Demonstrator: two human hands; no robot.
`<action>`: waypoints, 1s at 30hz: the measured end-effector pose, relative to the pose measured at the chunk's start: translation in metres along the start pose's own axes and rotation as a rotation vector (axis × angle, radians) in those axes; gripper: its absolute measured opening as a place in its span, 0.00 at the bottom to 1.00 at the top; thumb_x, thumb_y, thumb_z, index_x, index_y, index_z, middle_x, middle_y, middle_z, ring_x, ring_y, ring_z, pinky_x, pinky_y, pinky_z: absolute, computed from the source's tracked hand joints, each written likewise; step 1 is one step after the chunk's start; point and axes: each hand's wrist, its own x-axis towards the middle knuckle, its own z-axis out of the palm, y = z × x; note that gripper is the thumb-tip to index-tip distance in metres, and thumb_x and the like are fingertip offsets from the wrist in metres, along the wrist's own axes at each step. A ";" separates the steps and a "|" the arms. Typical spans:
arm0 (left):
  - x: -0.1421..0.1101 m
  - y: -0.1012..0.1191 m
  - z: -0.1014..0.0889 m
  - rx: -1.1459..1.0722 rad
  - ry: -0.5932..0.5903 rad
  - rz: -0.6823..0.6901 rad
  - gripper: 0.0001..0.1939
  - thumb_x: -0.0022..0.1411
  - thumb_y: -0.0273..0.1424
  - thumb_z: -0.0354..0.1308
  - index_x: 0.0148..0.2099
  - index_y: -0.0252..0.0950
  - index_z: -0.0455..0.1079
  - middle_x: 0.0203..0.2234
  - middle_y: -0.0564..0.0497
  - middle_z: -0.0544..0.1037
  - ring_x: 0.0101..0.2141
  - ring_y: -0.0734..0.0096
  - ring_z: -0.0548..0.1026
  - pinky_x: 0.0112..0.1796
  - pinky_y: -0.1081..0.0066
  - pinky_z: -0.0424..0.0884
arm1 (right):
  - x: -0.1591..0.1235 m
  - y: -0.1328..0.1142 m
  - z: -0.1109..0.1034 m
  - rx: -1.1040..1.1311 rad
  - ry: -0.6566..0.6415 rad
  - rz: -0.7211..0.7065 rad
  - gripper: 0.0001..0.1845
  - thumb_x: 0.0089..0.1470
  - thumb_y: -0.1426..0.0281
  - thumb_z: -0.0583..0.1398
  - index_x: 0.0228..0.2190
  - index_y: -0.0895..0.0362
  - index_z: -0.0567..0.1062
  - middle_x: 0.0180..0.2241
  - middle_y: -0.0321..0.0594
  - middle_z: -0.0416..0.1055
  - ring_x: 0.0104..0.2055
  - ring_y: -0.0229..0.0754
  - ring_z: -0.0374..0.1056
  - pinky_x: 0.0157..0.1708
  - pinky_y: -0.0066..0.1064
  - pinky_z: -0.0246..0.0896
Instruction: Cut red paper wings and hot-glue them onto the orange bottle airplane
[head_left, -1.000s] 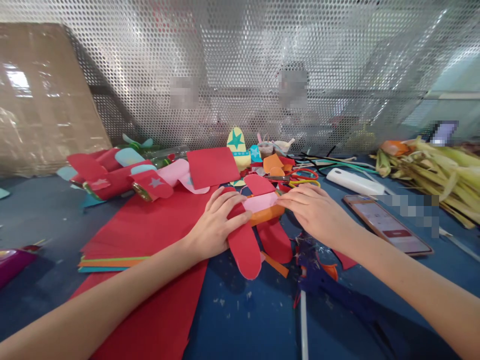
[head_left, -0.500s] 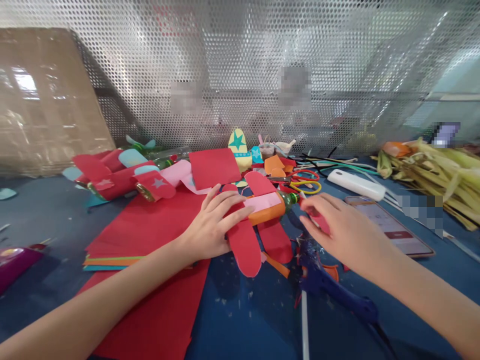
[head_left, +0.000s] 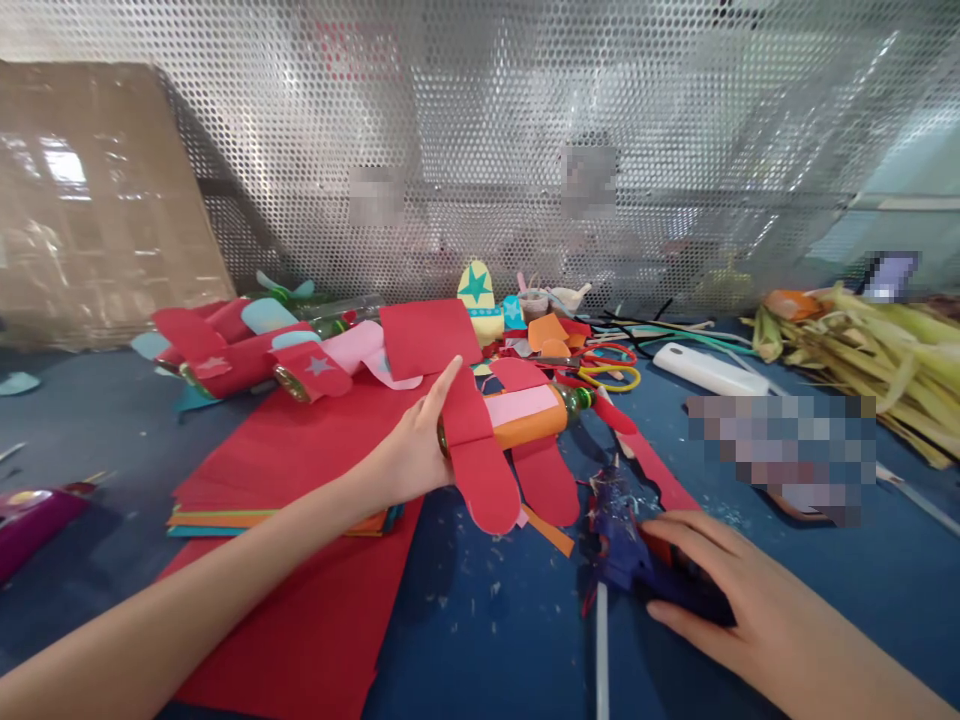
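A green glass bottle [head_left: 577, 399] lies on its side, wrapped in orange and pink paper. Red paper flaps [head_left: 486, 490] with rounded ends hang from it. My left hand [head_left: 416, 455] grips the bottle's base end, thumb raised along a red flap; its other fingers are hidden behind the bottle. To the right, my right hand [head_left: 720, 570] closes round the handle of a dark blue hot glue gun [head_left: 630, 555], which lies on the table. From the gun's rear a white glue stick [head_left: 602, 650] sticks out towards me.
Red paper sheets [head_left: 300, 600] are stacked at left. Beyond the bottle are scissors [head_left: 611, 378], coloured paper scraps and a yellow paper figure [head_left: 475, 290]. Other red-wrapped bottles [head_left: 247, 365] lie back left. Corn husks [head_left: 870, 350] and a white tool [head_left: 709, 370] are at right.
My right hand has moved from beside the bottle's neck down to the glue gun, leaving a red paper strip behind. My left hand has slid from the bottle's top to its base end.
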 end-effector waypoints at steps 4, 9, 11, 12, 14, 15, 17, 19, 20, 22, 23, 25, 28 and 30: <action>0.002 0.006 -0.001 -0.112 -0.020 -0.089 0.54 0.53 0.29 0.62 0.69 0.36 0.26 0.42 0.40 0.76 0.39 0.56 0.77 0.40 0.57 0.76 | 0.010 -0.005 -0.022 0.028 0.057 -0.025 0.21 0.55 0.59 0.58 0.49 0.52 0.72 0.48 0.45 0.73 0.46 0.50 0.73 0.42 0.40 0.74; -0.001 0.009 0.003 -0.094 -0.005 -0.103 0.52 0.53 0.28 0.61 0.69 0.38 0.30 0.45 0.40 0.75 0.41 0.55 0.77 0.42 0.57 0.75 | 0.060 -0.029 -0.040 -0.111 0.153 -0.112 0.23 0.63 0.70 0.49 0.59 0.51 0.63 0.41 0.47 0.71 0.42 0.49 0.70 0.40 0.43 0.70; -0.003 0.009 0.005 -0.075 0.017 -0.142 0.52 0.52 0.30 0.63 0.69 0.38 0.32 0.49 0.38 0.73 0.45 0.52 0.76 0.44 0.55 0.73 | 0.083 -0.037 -0.034 -0.207 0.092 -0.165 0.29 0.58 0.77 0.53 0.60 0.51 0.62 0.40 0.47 0.70 0.39 0.49 0.69 0.39 0.43 0.69; -0.004 0.008 0.006 -0.072 0.025 -0.164 0.53 0.51 0.30 0.63 0.69 0.38 0.33 0.51 0.37 0.72 0.46 0.51 0.75 0.45 0.55 0.73 | 0.093 -0.040 -0.029 -0.257 0.063 -0.187 0.32 0.55 0.80 0.55 0.60 0.50 0.62 0.40 0.47 0.70 0.40 0.49 0.68 0.40 0.44 0.68; -0.006 0.008 0.008 -0.079 0.035 -0.199 0.53 0.51 0.31 0.64 0.69 0.39 0.34 0.53 0.37 0.70 0.47 0.51 0.75 0.46 0.55 0.72 | 0.108 -0.043 -0.019 -0.349 0.055 -0.221 0.36 0.53 0.83 0.56 0.60 0.48 0.62 0.43 0.49 0.69 0.42 0.52 0.67 0.41 0.45 0.66; -0.006 0.007 0.008 -0.089 0.040 -0.205 0.53 0.50 0.32 0.64 0.69 0.39 0.34 0.54 0.37 0.70 0.48 0.51 0.75 0.47 0.56 0.72 | 0.113 -0.043 -0.014 -0.379 0.052 -0.227 0.36 0.52 0.83 0.56 0.60 0.47 0.62 0.43 0.50 0.69 0.42 0.52 0.67 0.41 0.45 0.65; -0.007 0.006 0.010 -0.110 0.047 -0.199 0.53 0.50 0.32 0.65 0.69 0.39 0.34 0.54 0.38 0.69 0.49 0.51 0.74 0.48 0.56 0.72 | 0.117 -0.041 -0.009 -0.414 0.057 -0.226 0.34 0.53 0.82 0.57 0.59 0.47 0.63 0.43 0.51 0.70 0.42 0.53 0.67 0.41 0.45 0.65; -0.008 0.006 0.011 -0.113 0.052 -0.187 0.53 0.50 0.32 0.65 0.69 0.39 0.35 0.54 0.38 0.69 0.50 0.51 0.73 0.48 0.55 0.71 | 0.117 -0.038 -0.008 -0.431 0.063 -0.220 0.33 0.54 0.81 0.58 0.59 0.48 0.64 0.40 0.49 0.70 0.41 0.52 0.67 0.40 0.44 0.64; -0.008 0.005 0.011 -0.107 0.054 -0.181 0.53 0.50 0.32 0.65 0.69 0.39 0.35 0.55 0.38 0.69 0.50 0.50 0.73 0.48 0.55 0.71 | 0.116 -0.036 -0.008 -0.438 0.065 -0.220 0.32 0.54 0.80 0.58 0.58 0.49 0.65 0.39 0.48 0.69 0.40 0.51 0.67 0.40 0.43 0.63; -0.008 0.005 0.012 -0.093 0.054 -0.175 0.53 0.50 0.33 0.65 0.69 0.39 0.35 0.55 0.37 0.68 0.51 0.50 0.72 0.49 0.54 0.71 | 0.115 -0.032 -0.012 -0.451 0.061 -0.215 0.30 0.53 0.79 0.60 0.57 0.50 0.67 0.36 0.46 0.69 0.39 0.50 0.66 0.38 0.42 0.63; -0.008 0.005 0.012 -0.091 0.055 -0.173 0.53 0.50 0.32 0.65 0.69 0.39 0.35 0.56 0.37 0.68 0.51 0.50 0.72 0.49 0.54 0.71 | 0.114 -0.029 -0.014 -0.459 0.056 -0.210 0.30 0.53 0.79 0.60 0.56 0.50 0.68 0.35 0.45 0.68 0.38 0.50 0.66 0.37 0.41 0.63; -0.008 0.005 0.012 -0.097 0.057 -0.173 0.53 0.51 0.32 0.65 0.69 0.39 0.34 0.56 0.37 0.68 0.52 0.49 0.72 0.49 0.54 0.71 | 0.114 -0.025 -0.017 -0.479 0.055 -0.195 0.29 0.53 0.79 0.60 0.55 0.49 0.69 0.34 0.44 0.68 0.36 0.49 0.66 0.35 0.39 0.62; -0.008 0.005 0.012 -0.115 0.055 -0.174 0.53 0.51 0.32 0.65 0.69 0.39 0.34 0.55 0.38 0.69 0.51 0.50 0.72 0.48 0.54 0.72 | 0.113 -0.021 -0.022 -0.497 0.067 -0.175 0.28 0.53 0.78 0.60 0.55 0.50 0.69 0.33 0.43 0.67 0.35 0.48 0.66 0.32 0.37 0.61; -0.008 0.004 0.012 -0.118 0.055 -0.168 0.53 0.50 0.33 0.65 0.69 0.40 0.34 0.55 0.38 0.69 0.51 0.49 0.72 0.49 0.53 0.72 | 0.112 -0.019 -0.024 -0.494 0.081 -0.156 0.25 0.55 0.77 0.59 0.54 0.51 0.71 0.33 0.43 0.67 0.35 0.48 0.66 0.31 0.37 0.60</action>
